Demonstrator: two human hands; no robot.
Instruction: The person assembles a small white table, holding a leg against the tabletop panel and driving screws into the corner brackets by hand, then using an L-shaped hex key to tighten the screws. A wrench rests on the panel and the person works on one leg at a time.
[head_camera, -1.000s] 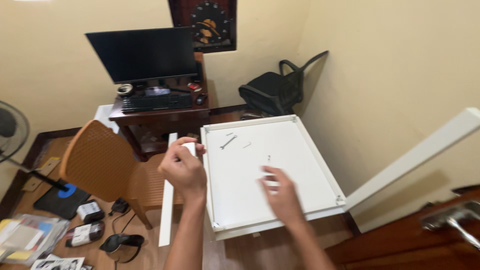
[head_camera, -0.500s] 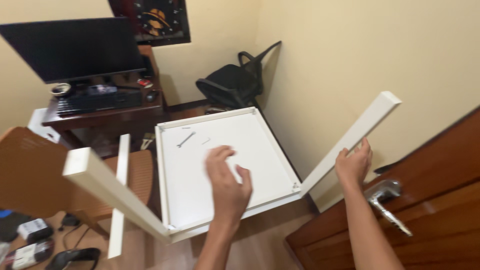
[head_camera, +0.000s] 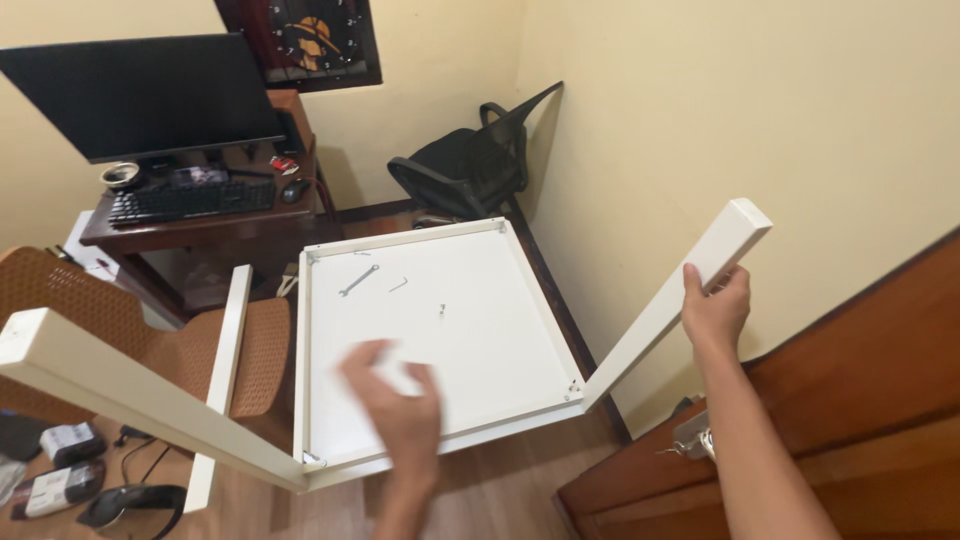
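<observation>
White tabletop (head_camera: 440, 340) lies upside down, its underside up, with one white leg (head_camera: 672, 305) fixed at its near right corner and another leg (head_camera: 140, 395) at its near left corner. Right hand (head_camera: 715, 310) is wrapped around the right leg near its free end. Left hand (head_camera: 395, 405), blurred, hovers over the near part of the panel with fingers loosely curled, holding nothing that can be made out. A spanner (head_camera: 358, 280), a hex key (head_camera: 398, 285) and a bolt (head_camera: 441, 310) lie near the far edge. A third leg (head_camera: 222, 370) lies loose along the left edge. Two small boxes (head_camera: 55, 465) with pale labels sit on the floor at lower left. A dark square picture (head_camera: 300, 40) hangs above the desk (head_camera: 200, 215).
</observation>
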